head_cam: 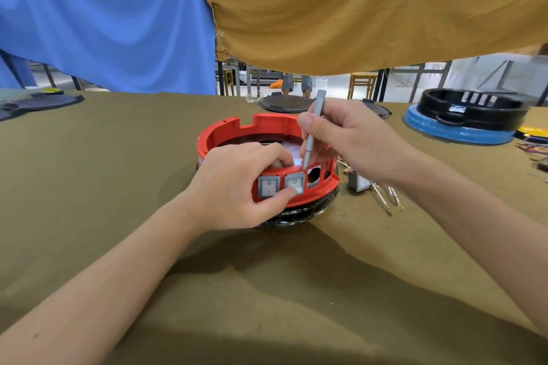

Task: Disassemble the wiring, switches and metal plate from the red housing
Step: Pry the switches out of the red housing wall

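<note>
At frame centre, the red housing (pixel 267 139) sits open side up on the bench (pixel 89 186), switches (pixel 295 183) facing the viewer. The left hand (pixel 237 186) grips its wall, thumb pressing one switch, steadying it. The right hand (pixel 350 139) pinches a grey screwdriver (pixel 311 133), near-upright, tip down at that switch's top edge, likely prying.
</note>
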A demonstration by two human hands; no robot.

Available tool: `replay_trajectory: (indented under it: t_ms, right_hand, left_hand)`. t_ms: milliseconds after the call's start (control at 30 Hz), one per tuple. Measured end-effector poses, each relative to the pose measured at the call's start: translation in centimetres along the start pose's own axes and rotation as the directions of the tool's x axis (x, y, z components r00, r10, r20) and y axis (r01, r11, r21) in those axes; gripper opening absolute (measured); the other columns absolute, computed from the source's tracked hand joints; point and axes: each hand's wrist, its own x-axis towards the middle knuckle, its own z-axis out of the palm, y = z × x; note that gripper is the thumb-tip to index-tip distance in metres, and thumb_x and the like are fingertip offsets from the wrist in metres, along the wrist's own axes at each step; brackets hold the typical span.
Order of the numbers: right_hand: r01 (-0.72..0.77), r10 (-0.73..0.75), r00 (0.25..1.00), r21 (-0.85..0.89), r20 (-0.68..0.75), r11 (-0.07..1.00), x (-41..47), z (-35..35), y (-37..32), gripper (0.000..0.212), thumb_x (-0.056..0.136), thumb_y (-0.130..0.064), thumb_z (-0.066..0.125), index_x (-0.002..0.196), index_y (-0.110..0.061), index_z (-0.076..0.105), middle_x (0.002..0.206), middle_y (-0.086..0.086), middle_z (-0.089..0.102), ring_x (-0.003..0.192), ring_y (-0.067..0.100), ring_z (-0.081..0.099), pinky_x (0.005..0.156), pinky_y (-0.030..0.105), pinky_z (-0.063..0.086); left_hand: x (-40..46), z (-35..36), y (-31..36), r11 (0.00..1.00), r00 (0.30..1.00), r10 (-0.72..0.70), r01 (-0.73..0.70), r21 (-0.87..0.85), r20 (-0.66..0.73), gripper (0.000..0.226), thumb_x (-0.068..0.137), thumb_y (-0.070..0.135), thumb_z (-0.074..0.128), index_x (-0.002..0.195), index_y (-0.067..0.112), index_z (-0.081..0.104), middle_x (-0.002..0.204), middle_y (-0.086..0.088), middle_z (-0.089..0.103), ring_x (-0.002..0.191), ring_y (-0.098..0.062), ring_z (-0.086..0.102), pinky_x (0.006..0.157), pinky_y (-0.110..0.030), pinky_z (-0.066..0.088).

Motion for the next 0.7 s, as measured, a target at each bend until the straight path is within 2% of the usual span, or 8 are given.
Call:
replay_trajectory:
  t_ms: [133,200,267,367,433,500,567,700]
  right_hand:
    - [-0.047,0.052,0.992,-0.05,0.113,0.998,1.6,0.6,-0.6,0.037,0.102,-0.034,0.05,0.089,-0.001,0.059,0.073,0.01,0.067,0.064,0.015,0.067,0.064,0.025,0.058]
    - [-0.021,0.029,0.992,-0.065,0.127,0.998,1.9,1.5,-0.6,0.042,0.104,-0.034,0.047,0.087,0.003,0.057,0.068,0.01,0.06,0.059,0.011,0.06,0.061,0.022,0.053]
    - [0.023,-0.018,0.996,-0.051,0.088,0.998,1.8,2.2,-0.3,0.042,0.105,-0.034,0.045,0.081,0.0,0.054,0.064,0.002,0.053,0.055,0.006,0.053,0.059,0.019,0.046]
    - [0.089,-0.086,0.994,0.044,-0.062,0.995,1.1,2.6,0.8,0.043,0.105,-0.032,0.043,0.082,0.003,0.054,0.069,0.014,0.054,0.059,0.02,0.058,0.064,0.035,0.05]
    - [0.125,-0.109,0.981,0.089,-0.163,0.988,0.6,2.7,1.2,0.04,0.106,-0.03,0.042,0.084,0.001,0.056,0.066,0.008,0.058,0.064,0.026,0.061,0.066,0.041,0.053]
    - [0.134,-0.108,0.975,0.128,-0.194,0.983,0.3,2.8,1.4,0.038,0.105,-0.029,0.043,0.086,0.002,0.056,0.064,-0.003,0.061,0.063,0.02,0.064,0.064,0.034,0.054]
    - [0.123,-0.101,0.978,0.113,-0.18,0.986,0.2,2.8,1.5,0.038,0.105,-0.029,0.044,0.086,0.001,0.056,0.062,-0.005,0.06,0.061,0.014,0.064,0.062,0.026,0.054]
    - [0.094,-0.085,0.991,0.083,-0.103,0.992,0.5,2.7,1.0,0.039,0.105,-0.032,0.043,0.083,-0.002,0.055,0.066,0.005,0.058,0.059,0.007,0.062,0.062,0.023,0.051]
  left_hand:
    - [0.0,0.1,-0.1,1.0,1.0,0.001,-0.001,-0.004,-0.009,0.038,0.084,0.051,0.058,0.102,0.018,0.066,0.088,0.009,0.07,0.077,-0.009,0.066,0.064,-0.033,0.053]
    - [-0.1,0.1,-0.1,1.0,1.0,-0.002,0.002,-0.013,-0.011,0.038,0.084,0.051,0.059,0.103,0.019,0.066,0.089,0.01,0.071,0.077,-0.008,0.066,0.065,-0.032,0.054]
    - [-0.2,0.2,-0.2,1.0,1.0,-0.001,0.001,-0.006,-0.02,0.039,0.084,0.052,0.058,0.104,0.019,0.067,0.089,0.01,0.071,0.077,-0.007,0.066,0.065,-0.031,0.054]
    - [-0.1,0.3,-0.2,1.0,1.0,-0.02,0.02,0.014,-0.022,0.042,0.083,0.055,0.057,0.103,0.02,0.067,0.089,0.01,0.071,0.076,-0.008,0.066,0.065,-0.033,0.054]
    - [0.0,0.4,-0.3,0.998,0.999,-0.028,0.029,0.058,-0.027,0.044,0.084,0.059,0.055,0.1,0.02,0.068,0.086,0.011,0.07,0.074,-0.008,0.064,0.063,-0.033,0.053]
    - [0.1,0.6,-0.4,0.993,0.999,-0.014,0.018,0.119,-0.031,0.045,0.085,0.062,0.053,0.089,0.02,0.069,0.077,0.011,0.067,0.067,-0.008,0.059,0.059,-0.032,0.048]
    - [0.1,0.7,-0.4,0.986,0.999,0.001,0.005,0.168,-0.037,0.046,0.086,0.063,0.052,0.077,0.02,0.067,0.069,0.011,0.061,0.062,-0.009,0.052,0.057,-0.032,0.044]
    - [0.1,0.9,-0.5,0.978,0.998,0.017,-0.003,0.206,-0.067,0.047,0.085,0.063,0.052,0.069,0.02,0.063,0.063,0.011,0.056,0.058,-0.01,0.047,0.055,-0.032,0.041]
